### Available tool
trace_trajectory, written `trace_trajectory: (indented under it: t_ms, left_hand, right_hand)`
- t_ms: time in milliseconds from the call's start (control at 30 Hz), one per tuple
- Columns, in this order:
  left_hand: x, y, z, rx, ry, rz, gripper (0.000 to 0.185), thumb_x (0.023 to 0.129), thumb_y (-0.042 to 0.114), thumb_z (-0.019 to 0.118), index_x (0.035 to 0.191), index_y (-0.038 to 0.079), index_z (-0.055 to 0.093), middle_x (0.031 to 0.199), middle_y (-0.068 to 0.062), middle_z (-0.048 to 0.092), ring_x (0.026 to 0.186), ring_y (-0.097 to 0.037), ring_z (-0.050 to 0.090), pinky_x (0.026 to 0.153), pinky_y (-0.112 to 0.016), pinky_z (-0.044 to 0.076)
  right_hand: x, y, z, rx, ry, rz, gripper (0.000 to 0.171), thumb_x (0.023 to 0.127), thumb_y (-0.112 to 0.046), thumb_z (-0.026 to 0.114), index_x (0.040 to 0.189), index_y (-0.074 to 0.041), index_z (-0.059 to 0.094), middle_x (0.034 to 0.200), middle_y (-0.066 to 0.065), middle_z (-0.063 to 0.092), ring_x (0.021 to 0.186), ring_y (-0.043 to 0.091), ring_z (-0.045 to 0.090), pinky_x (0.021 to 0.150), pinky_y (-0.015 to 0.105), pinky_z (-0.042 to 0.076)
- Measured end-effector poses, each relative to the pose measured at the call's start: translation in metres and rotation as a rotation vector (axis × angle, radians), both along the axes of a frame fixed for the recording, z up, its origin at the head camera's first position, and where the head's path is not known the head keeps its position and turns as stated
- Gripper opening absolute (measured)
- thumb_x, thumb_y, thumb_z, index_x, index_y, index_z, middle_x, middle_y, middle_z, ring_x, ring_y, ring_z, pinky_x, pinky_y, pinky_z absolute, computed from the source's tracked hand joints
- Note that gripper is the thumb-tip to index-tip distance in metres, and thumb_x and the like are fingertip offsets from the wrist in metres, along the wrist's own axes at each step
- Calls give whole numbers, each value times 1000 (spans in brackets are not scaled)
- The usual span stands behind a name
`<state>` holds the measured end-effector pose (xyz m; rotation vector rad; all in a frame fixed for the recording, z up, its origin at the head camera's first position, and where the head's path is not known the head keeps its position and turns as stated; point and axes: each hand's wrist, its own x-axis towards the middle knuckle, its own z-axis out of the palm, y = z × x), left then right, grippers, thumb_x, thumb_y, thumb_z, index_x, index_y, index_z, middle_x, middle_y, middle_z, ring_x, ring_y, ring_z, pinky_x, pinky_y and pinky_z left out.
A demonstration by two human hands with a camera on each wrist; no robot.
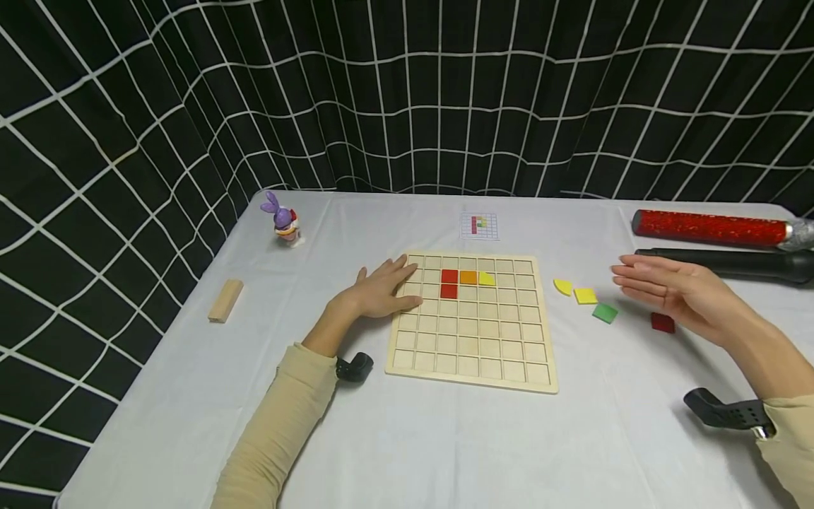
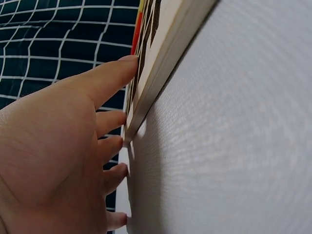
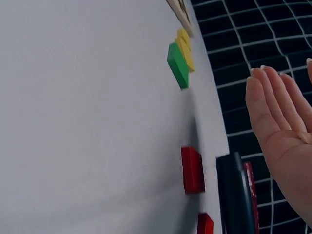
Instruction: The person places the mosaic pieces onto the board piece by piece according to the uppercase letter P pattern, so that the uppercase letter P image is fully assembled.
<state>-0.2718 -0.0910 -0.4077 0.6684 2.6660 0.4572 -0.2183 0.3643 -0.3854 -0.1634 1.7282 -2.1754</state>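
A wooden grid board [image 1: 470,346] lies mid-table. Two red square tiles [image 1: 449,290], an orange square tile [image 1: 468,278] and a yellow piece [image 1: 486,279] sit in its upper cells. My left hand [image 1: 381,290] rests at the board's left edge, fingers spread, thumb over the rim. Held above the table on the right, my right hand [image 1: 689,293] has straight fingers and holds nothing. Below it lies a red tile [image 1: 663,323]; a second red block [image 3: 205,224] shows only in the right wrist view. Between board and hand are a green tile [image 1: 605,312], a yellow square [image 1: 585,296] and a yellow quarter-round piece [image 1: 562,287].
Behind the board lies a small printed pattern card [image 1: 480,226]. A purple-eared figurine [image 1: 282,220] stands back left, with a wooden block [image 1: 225,301] in front of it. At the far right lie a red glittery cylinder [image 1: 712,227] and a black rod [image 1: 757,264].
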Motion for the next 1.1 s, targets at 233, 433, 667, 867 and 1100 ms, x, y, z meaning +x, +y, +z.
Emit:
trace_trajectory:
  t_ms: [233,433,667,867,1100]
  left_hand:
    - [-1,1,-3,-8,1,9,74,95,53,47,154,17,21,159,-4,6,144,-24,4,109,-59,-1]
    - [-4,2,-7,-18,7,5,74,95,56,45,154,18,20,159,-3,6,144,-24,5,110,-59,0]
    - [-4,1,-8,-24,1,12,75,95,57,44,154,19,19,159,-3,5,144,-23,4,110,-58,-1]
    - [-4,0,-7,-13,0,15,74,95,56,45,154,19,19,159,-2,6,144,-23,4,110,-58,-1]
    - [-3,0,-6,-10,-11,15,74,95,55,44,154,19,18,159,-2,5,144,-23,3,110,-58,-1]
  right_hand:
    - [5,22,-2,165,-5,-95,26,100,-15,50,111,-26,70,110,-8,68,99,10,65,78,23,53]
    - [10,44,-10,182,-16,-154,23,96,-12,57,109,-28,68,105,-12,68,95,6,66,75,20,53]
    - [10,68,-22,317,6,-259,25,90,-21,67,112,-31,61,100,-20,66,90,-2,64,73,16,51]
    - [5,95,-41,646,-16,-365,67,89,-44,61,148,-30,34,100,-33,56,96,-10,55,94,21,42]
    - [1,124,-66,976,15,-409,71,94,-50,47,153,-19,22,115,-16,47,103,-1,48,103,44,33]
